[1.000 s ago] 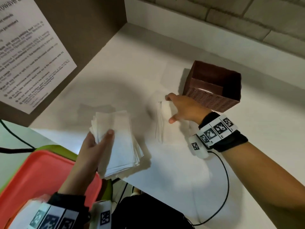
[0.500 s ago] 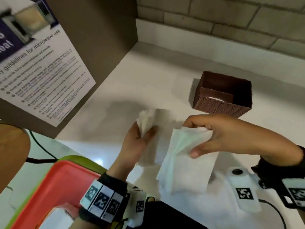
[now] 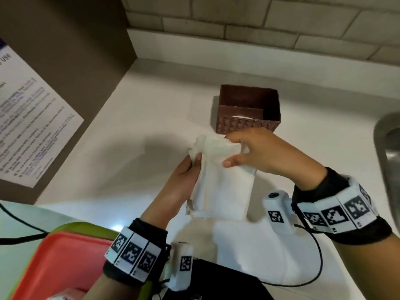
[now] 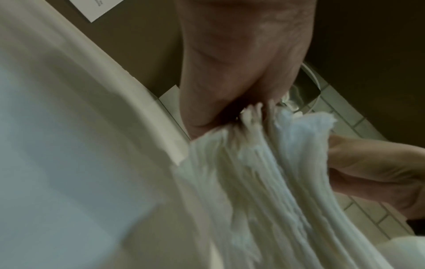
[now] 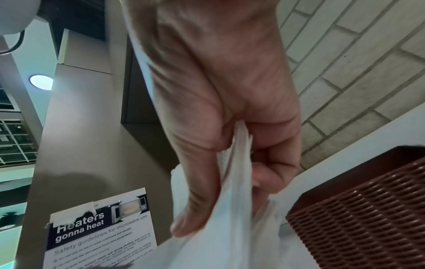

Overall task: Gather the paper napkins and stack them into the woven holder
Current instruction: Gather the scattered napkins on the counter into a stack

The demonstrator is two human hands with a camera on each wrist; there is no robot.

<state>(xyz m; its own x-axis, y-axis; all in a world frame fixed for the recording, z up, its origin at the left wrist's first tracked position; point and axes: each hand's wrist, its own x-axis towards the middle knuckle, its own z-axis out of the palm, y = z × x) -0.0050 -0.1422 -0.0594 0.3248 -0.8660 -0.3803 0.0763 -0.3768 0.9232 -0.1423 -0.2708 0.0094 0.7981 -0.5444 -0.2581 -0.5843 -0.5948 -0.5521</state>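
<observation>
A thick stack of white paper napkins (image 3: pixel 223 185) hangs above the white counter, held by both hands. My left hand (image 3: pixel 184 176) grips its left edge, thumb on the front. My right hand (image 3: pixel 257 152) pinches the top of the stack, thumb in front and fingers behind. The layered napkin edges (image 4: pixel 264 172) fill the left wrist view. In the right wrist view my thumb and curled fingers clamp the napkins (image 5: pixel 232 209). Just beyond the hands stands the brown woven holder (image 3: pixel 249 124), open at the top, with something white low inside; its wall (image 5: pixel 368 218) shows close by.
A brown cabinet side with a microwave safety poster (image 3: pixel 28 131) rises at the left. A red tray (image 3: pixel 60 267) on a green one lies at the lower left, off the counter. A steel sink rim (image 3: pixel 387 144) is at the right. A brick wall (image 3: pixel 259 24) backs the counter.
The right hand picked its napkins off the counter and brought them against the left hand's napkins; both piles now form one stack, lifted in front of the holder.
</observation>
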